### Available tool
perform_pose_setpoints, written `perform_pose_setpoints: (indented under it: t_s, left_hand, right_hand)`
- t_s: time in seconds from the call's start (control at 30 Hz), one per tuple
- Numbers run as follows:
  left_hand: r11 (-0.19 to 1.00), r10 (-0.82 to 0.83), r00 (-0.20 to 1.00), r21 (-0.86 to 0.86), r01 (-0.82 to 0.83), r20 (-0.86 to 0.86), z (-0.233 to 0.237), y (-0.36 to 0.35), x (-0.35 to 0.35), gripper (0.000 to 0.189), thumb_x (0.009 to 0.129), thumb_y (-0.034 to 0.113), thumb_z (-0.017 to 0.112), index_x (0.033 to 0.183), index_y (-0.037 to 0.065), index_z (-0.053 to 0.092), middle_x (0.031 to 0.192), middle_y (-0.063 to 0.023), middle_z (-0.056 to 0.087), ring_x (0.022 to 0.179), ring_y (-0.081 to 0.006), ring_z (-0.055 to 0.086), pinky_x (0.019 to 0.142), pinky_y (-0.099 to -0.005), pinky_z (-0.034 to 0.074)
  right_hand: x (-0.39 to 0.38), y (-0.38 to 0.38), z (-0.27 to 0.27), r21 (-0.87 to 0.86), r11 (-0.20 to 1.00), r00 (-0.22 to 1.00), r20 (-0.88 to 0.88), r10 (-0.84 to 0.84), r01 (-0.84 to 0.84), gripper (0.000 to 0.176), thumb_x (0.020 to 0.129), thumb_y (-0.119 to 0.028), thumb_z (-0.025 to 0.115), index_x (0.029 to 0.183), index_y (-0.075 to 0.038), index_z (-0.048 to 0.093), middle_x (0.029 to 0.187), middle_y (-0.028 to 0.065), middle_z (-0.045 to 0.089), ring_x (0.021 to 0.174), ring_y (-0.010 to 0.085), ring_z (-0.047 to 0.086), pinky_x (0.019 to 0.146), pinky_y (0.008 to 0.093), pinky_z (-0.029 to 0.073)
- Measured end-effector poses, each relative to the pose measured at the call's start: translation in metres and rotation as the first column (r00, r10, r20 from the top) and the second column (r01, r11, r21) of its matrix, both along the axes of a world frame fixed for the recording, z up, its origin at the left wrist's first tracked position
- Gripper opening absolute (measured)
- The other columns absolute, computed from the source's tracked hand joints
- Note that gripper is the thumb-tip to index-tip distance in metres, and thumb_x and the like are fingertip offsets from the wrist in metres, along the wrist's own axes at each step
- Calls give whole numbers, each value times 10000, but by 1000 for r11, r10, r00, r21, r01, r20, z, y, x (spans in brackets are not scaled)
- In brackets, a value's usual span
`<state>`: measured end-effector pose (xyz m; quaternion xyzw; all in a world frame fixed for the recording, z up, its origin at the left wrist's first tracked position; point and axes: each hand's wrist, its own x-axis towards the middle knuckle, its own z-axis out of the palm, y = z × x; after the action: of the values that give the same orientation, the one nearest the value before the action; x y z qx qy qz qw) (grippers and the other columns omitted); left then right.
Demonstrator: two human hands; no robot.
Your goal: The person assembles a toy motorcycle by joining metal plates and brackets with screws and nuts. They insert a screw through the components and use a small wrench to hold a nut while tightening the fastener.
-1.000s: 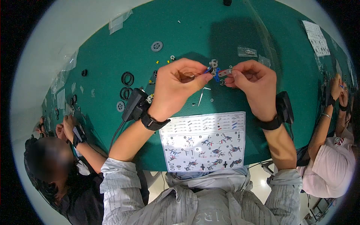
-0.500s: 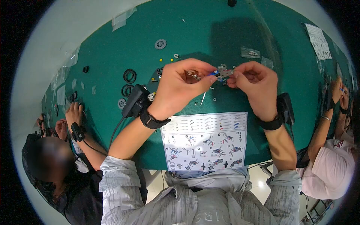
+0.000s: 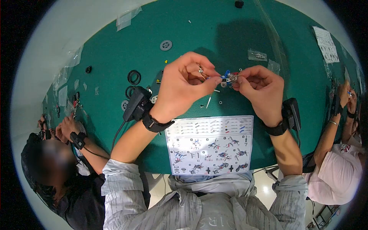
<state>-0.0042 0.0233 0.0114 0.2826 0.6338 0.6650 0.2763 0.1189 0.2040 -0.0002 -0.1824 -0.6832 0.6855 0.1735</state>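
Note:
Over the green table (image 3: 184,107), my left hand (image 3: 193,76) pinches the left side of a small blue and metal assembly (image 3: 229,76). Part of a metal piece (image 3: 200,71) shows between its fingers. On the assembly's right side, the thumb and fingertips of my right hand (image 3: 257,84) are closed. The fingers partly cover the assembly, so its exact shape is hard to tell. A printed instruction sheet (image 3: 209,145) lies below my hands, near the table's front edge. A thin white stick (image 3: 209,101) lies just under the assembly.
Black rubber rings (image 3: 134,77) and a grey wheel (image 3: 166,45) lie to the left. A small plastic bag (image 3: 257,55) is beyond my right hand. One person (image 3: 50,172) is at the left, another (image 3: 337,168) at the right, both with hands over the table.
The assembly has turned between my fingers, showing more blue. My left hand has tilted and risen slightly. The left person's hands have moved closer together, down and left.

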Motion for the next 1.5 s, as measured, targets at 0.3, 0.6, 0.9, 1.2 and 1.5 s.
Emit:
perform_pose_setpoints:
  t_s: [0.3,0.6,0.9,1.2,1.5]
  left_hand:
    - [1000,-6,1000,9,6,19,8,-1,0,484,873,-55,746,1274,30,489,1033,-117,741,905,-110,690,751,-228,546]
    - [975,-11,983,220,-30,185,-5,0,-7,300,1076,178,516,1342,102,401,1015,-134,680,640,-125,525,571,-239,398]
    - [980,-145,915,178,82,375,5,-5,-14,210,953,18,514,1150,15,586,1100,-121,633,798,-135,528,645,-248,414]
    - [953,-206,968,252,166,143,-1,-2,-4,492,959,62,584,1434,-19,482,1214,-111,615,1013,-179,606,850,-277,507]
    - [922,-362,861,273,274,358,6,0,-10,616,1096,446,409,1452,-54,449,1218,-103,622,1010,-185,639,836,-295,529]
  right_hand:
    - [0,0,0,32,999,1000,4,17,-17,89,862,-8,762,926,33,717,867,58,739,770,74,690,680,200,557]
    - [1,1,0,13,1000,1000,-4,18,-18,90,870,-17,755,933,32,712,865,51,738,779,80,692,698,208,557]
    - [1,3,-3,52,998,1000,-4,18,-18,112,873,-44,767,943,28,717,858,50,741,779,79,695,706,211,557]
    - [1,5,-2,53,998,1000,-16,20,-19,112,879,-44,763,950,29,717,862,60,742,777,96,706,717,217,568]
    - [1,3,1,52,999,1000,-9,16,-15,101,886,-36,753,943,36,711,864,65,743,784,100,712,711,218,571]
